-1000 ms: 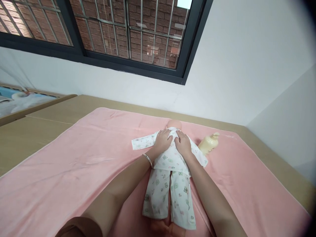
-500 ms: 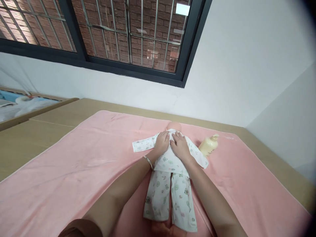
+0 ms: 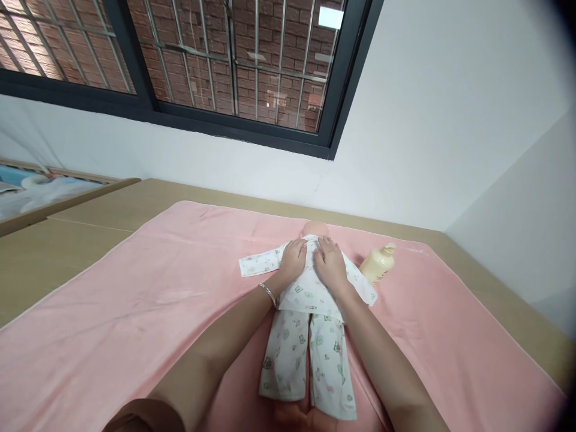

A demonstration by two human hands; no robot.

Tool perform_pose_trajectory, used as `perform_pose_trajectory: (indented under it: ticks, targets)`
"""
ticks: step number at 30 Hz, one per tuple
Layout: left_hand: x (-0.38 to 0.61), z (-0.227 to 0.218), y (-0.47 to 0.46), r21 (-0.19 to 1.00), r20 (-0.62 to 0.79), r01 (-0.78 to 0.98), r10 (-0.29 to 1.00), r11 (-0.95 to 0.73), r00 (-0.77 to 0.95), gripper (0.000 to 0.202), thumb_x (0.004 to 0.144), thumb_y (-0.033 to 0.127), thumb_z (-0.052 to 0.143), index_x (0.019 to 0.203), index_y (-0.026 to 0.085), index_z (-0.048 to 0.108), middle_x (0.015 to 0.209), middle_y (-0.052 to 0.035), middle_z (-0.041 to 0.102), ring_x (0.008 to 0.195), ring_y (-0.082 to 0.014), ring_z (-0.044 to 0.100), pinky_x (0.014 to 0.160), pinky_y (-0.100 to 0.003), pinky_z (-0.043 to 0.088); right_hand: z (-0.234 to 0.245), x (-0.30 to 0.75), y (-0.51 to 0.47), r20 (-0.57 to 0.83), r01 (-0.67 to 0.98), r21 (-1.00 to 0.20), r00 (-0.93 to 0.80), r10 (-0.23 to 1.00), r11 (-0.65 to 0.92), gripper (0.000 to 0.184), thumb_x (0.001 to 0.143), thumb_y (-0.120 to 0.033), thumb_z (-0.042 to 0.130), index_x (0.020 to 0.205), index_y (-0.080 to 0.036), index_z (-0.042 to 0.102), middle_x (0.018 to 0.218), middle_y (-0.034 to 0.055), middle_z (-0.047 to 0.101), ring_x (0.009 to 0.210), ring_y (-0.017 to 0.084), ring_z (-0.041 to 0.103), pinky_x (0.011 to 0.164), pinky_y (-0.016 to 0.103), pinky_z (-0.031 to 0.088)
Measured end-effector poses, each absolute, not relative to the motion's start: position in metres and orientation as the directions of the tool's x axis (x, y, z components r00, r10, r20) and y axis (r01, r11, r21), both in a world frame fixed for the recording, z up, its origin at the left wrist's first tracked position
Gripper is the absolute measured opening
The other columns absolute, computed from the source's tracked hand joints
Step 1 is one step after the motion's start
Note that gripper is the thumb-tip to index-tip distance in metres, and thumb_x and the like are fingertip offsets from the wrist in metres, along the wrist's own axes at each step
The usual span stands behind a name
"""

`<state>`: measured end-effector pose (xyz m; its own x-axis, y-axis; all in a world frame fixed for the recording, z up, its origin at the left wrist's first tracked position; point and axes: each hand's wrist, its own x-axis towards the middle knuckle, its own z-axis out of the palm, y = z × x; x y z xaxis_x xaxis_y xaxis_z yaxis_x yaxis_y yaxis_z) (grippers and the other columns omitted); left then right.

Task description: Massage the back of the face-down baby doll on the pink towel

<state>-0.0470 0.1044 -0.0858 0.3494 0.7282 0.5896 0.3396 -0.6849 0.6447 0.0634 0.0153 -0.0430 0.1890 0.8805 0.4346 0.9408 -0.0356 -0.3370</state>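
A baby doll point(image 3: 315, 228) in a white printed shirt point(image 3: 310, 291) and matching trousers point(image 3: 306, 360) lies on its back on a pink towel point(image 3: 148, 300), head toward the wall. My left hand point(image 3: 293, 259) rests flat on the doll's chest at its left side, fingers stretched out. My right hand point(image 3: 330, 264) lies flat beside it on the chest, fingers likewise extended. The two hands nearly touch at the doll's neckline. A thin bracelet point(image 3: 269, 293) circles my left wrist. The doll's bare feet point(image 3: 297, 417) poke out at the bottom edge.
A cream pump bottle point(image 3: 377, 264) lies on the towel just right of the doll. The towel covers a tan wooden surface point(image 3: 90, 210) against a white wall under a barred window point(image 3: 234, 66). A framed bed edge point(image 3: 40, 192) shows at far left.
Both hands have stayed on the doll's chest with only slight shifts of the fingers. The view itself has drifted a little.
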Motion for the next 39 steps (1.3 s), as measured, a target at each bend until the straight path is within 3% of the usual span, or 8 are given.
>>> perform_pose_trajectory:
  ticks: [4, 9, 16, 21, 26, 31, 34, 39]
  targets:
    - [-0.047, -0.088, 0.106, 0.659, 0.589, 0.317, 0.73, -0.682, 0.345, 0.035, 0.099, 0.025, 0.034, 0.112, 0.018, 0.066, 0.116, -0.0094, 0.069, 0.112, -0.0222, 0.061, 0.105, -0.042, 0.045, -0.043, 0.063, 0.016, 0.329, 0.94, -0.338, 0.157, 0.931, -0.039, 0.049, 0.1, -0.029, 0.03, 0.143, -0.012, 0.048, 0.153, 0.0162, 0.04, 0.145, 0.03, 0.032, 0.117, 0.054, 0.023]
    - [-0.046, -0.088, 0.106, 0.678, 0.573, 0.307, 0.742, -0.668, 0.348, 0.037, 0.099, 0.027, 0.034, 0.115, 0.016, 0.065, 0.121, -0.0113, 0.068, 0.115, -0.0232, 0.059, 0.108, -0.042, 0.043, -0.038, 0.065, 0.012, 0.442, 0.9, -0.436, 0.2, 0.875, 0.015, 0.053, 0.102, -0.031, 0.021, 0.146, -0.01, 0.042, 0.153, 0.0137, 0.042, 0.145, 0.023, 0.033, 0.122, 0.045, 0.018]
    - [-0.049, -0.082, 0.103, 0.672, 0.572, 0.292, 0.727, -0.68, 0.38, 0.039, 0.1, 0.031, 0.031, 0.113, 0.018, 0.066, 0.119, -0.0101, 0.068, 0.115, -0.0223, 0.059, 0.107, -0.04, 0.042, -0.044, 0.059, 0.015, 0.331, 0.942, -0.331, 0.17, 0.928, -0.055, 0.05, 0.104, -0.033, 0.022, 0.141, -0.013, 0.049, 0.152, 0.013, 0.043, 0.145, 0.027, 0.032, 0.119, 0.051, 0.021]
    - [-0.048, -0.083, 0.106, 0.703, 0.549, 0.272, 0.745, -0.657, 0.378, 0.042, 0.1, 0.033, 0.031, 0.112, 0.015, 0.066, 0.12, -0.013, 0.068, 0.117, -0.024, 0.059, 0.109, -0.042, 0.041, -0.016, 0.062, 0.005, 0.263, 0.946, -0.323, 0.115, 0.958, -0.025, 0.045, 0.104, -0.03, 0.023, 0.131, -0.018, 0.058, 0.138, 0.0104, 0.059, 0.133, 0.024, 0.048, 0.113, 0.043, 0.032]
    - [-0.046, -0.074, 0.103, 0.824, 0.441, 0.232, 0.843, -0.516, 0.308, 0.04, 0.098, 0.034, 0.036, 0.119, 0.015, 0.064, 0.128, -0.0133, 0.065, 0.123, -0.0264, 0.056, 0.112, -0.045, 0.037, 0.029, 0.083, -0.022, 0.214, 0.908, -0.404, 0.217, 0.953, -0.116, 0.047, 0.103, -0.032, 0.028, 0.144, -0.019, 0.047, 0.132, 0.0131, 0.063, 0.125, 0.027, 0.058, 0.105, 0.039, 0.042]
    - [-0.035, -0.03, 0.068, 0.947, 0.321, -0.111, 0.907, -0.302, 0.271, 0.04, 0.097, 0.037, 0.042, 0.124, 0.015, 0.061, 0.133, -0.0129, 0.063, 0.131, -0.0241, 0.053, 0.117, -0.041, 0.032, 0.062, 0.13, -0.061, 0.343, 0.816, -0.572, 0.333, 0.878, -0.086, 0.05, 0.101, -0.026, 0.027, 0.146, -0.014, 0.044, 0.142, 0.0136, 0.055, 0.133, 0.023, 0.051, 0.112, 0.038, 0.039]
    - [-0.016, 0.0, 0.035, 0.924, 0.108, -0.376, 0.891, 0.074, 0.441, 0.037, 0.094, 0.027, 0.046, 0.126, 0.013, 0.059, 0.129, -0.0158, 0.065, 0.125, -0.0225, 0.058, 0.114, -0.039, 0.038, 0.071, 0.164, -0.08, 0.372, 0.769, -0.635, 0.391, 0.842, -0.076, 0.052, 0.099, -0.024, 0.029, 0.148, -0.014, 0.041, 0.148, 0.0108, 0.049, 0.139, 0.022, 0.044, 0.116, 0.04, 0.034]
    - [0.042, 0.023, 0.005, 0.658, -0.29, -0.211, 0.503, 0.722, 0.814, 0.041, 0.089, 0.007, 0.044, 0.129, 0.005, 0.053, 0.125, -0.023, 0.064, 0.113, -0.0232, 0.066, 0.101, -0.035, 0.052, 0.066, 0.2, -0.092, 0.346, 0.751, -0.642, 0.467, 0.814, -0.159, 0.06, 0.09, -0.02, 0.039, 0.149, -0.011, 0.04, 0.147, 0.0134, 0.049, 0.141, 0.026, 0.041, 0.119, 0.045, 0.028]
